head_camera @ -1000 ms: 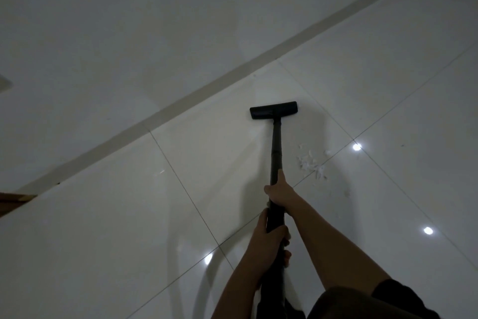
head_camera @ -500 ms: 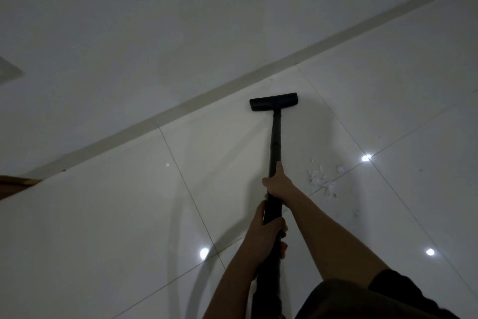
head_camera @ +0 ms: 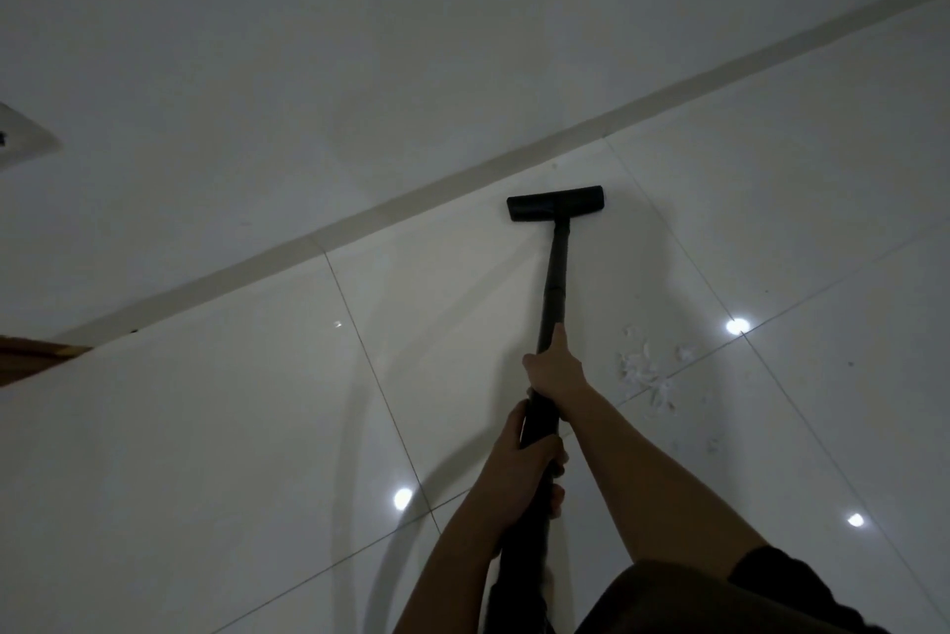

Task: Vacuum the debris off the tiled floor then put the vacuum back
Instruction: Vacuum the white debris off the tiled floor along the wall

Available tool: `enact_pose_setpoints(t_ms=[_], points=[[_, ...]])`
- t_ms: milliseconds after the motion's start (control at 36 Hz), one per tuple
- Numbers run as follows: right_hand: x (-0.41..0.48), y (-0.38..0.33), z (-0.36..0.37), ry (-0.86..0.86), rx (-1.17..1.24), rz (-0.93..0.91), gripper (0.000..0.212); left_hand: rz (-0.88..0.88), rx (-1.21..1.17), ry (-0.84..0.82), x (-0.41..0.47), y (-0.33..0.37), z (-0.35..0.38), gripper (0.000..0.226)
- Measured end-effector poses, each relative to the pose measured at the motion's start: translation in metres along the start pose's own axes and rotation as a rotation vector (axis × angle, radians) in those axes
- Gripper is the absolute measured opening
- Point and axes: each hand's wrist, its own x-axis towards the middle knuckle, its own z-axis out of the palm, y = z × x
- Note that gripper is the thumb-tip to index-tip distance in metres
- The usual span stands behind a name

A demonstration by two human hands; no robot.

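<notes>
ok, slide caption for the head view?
Both hands grip vacuum wand; floor head near wall, debris unswept alongside.

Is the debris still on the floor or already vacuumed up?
Still on the floor: white scraps lie right of the wand, apart from the nozzle.

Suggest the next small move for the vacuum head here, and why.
Probably draw the floor nozzle back and to the right onto the white debris. The nozzle sits near the baseboard, beyond and left of the scraps, which lie untouched beside the wand. Both the left hand and right hand already grip the wand, so a pull should do.
</notes>
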Motion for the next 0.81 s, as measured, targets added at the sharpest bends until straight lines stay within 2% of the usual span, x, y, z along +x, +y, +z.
enact_pose_setpoints(t_ms=[639, 806], points=[[-0.028, 0.025, 0.007, 0.078, 0.023, 0.019, 0.077, 0.009, 0.027, -0.025, -0.024, -0.025, 0.004, 0.045], [-0.032, 0.040, 0.003, 0.097, 0.046, 0.031, 0.077, -0.014, 0.067, -0.049, -0.027, -0.032, 0.010, 0.051]])
